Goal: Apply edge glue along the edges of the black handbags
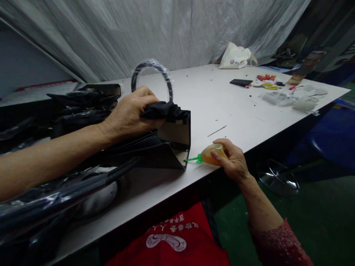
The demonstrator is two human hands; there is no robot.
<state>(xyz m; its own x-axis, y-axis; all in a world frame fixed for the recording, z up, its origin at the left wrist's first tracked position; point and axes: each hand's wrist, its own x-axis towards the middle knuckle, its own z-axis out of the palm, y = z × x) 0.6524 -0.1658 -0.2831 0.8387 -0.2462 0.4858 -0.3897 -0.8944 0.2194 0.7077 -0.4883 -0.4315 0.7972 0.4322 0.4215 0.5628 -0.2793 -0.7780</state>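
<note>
My left hand is closed on the gathered black material at the top of a black handbag, whose side end is folded open and shows a beige inner face. A round handle in clear plastic wrap rises behind that hand. In my right hand is a glue bottle with amber liquid and a green nozzle. The bottle lies sideways, its nozzle tip at the lower corner of the bag's open end. Whether any liquid is coming out cannot be made out.
More black bags crowd the left side. On the white table lie a thin metal stick, a black phone-like slab, yellow-handled pliers and plastic-wrapped pieces. A white cloth bag and a tall bottle stand farther back.
</note>
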